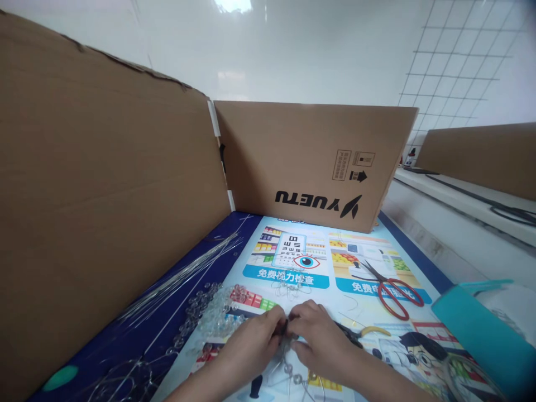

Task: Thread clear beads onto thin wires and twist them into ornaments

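Beaded wire (297,379) hangs just below the hands, near edge of the surface (247,222), clear beads spaced along thin strands. Left hand (257,339) and right hand (315,335) meet above it, fingers of both closed in pinches on its upper end, by the look of it (exact contact hidden behind the knuckles).

Main risk: slip. Thin wire, small pinch area; if one side lets go, tension goes and beads could slide off any unsecured end. Can't see whether the ends are locked.

Second: kinks. Several strands hang together under the fingers, so pulling the wrong one could cross or bend them.

Third: scatter. Loose clear beads (196,304) sit just beyond the left hand with no rim visible; a forearm sweep would likely roll them about. Loose wire coils (129,379) lie left of the left forearm and could snag it.

Right side: pliers (355,336) lie close by the right hand, partly hidden by it; a knock could shift them. Scissors (393,293) lie blades open farther out, a nick hazard on a careless reach.
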{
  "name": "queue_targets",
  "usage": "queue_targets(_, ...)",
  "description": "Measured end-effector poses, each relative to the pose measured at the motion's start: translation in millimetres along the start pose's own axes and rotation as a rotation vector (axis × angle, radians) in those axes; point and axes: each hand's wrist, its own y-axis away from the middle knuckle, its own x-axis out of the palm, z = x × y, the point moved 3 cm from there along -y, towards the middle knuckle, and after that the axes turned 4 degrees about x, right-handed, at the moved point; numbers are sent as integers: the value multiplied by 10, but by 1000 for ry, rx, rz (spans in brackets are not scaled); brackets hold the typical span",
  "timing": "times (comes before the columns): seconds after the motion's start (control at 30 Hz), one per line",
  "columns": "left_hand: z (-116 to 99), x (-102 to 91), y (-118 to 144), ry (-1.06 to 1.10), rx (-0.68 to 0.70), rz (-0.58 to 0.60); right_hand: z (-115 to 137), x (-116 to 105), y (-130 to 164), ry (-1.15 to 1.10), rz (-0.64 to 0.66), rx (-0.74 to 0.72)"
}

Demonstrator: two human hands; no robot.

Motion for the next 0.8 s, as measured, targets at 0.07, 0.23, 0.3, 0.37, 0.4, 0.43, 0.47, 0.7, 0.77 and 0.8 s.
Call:
queue_targets(0.07,12,8,-7,13,6,1,-15,27,-10,-3,-13,4)
queue_targets(0.23,33,30,-12,-7,20,14,-44,16,21,-7,-52,17)
queue_targets(0.3,41,41,-4,-15,26,13,-52,6,31,-5,-64,32)
queue_targets(0.37,45,50,7,-31,29,8,-62,5,32,-6,-70,45)
queue_targets(0.4,45,52,12,-37,28,5,-68,7,31,-7,-71,49)
queue_targets(0.43,43,52,15,-39,25,2,-75,9,30,-9,-74,52)
queue_targets(0.47,38,50,16,-36,22,1,-83,12,29,-10,-75,54)
queue_targets(0.7,-24,-14,5,10,-13,-24,-165,-34,36,-123,-63,0)
queue_targets(0.77,-38,-23,11,13,-10,-30,-212,-81,37,-215,-64,12)
queue_targets(0.8,-43,-23,15,12,-3,-33,-243,-106,36,-261,-66,37)
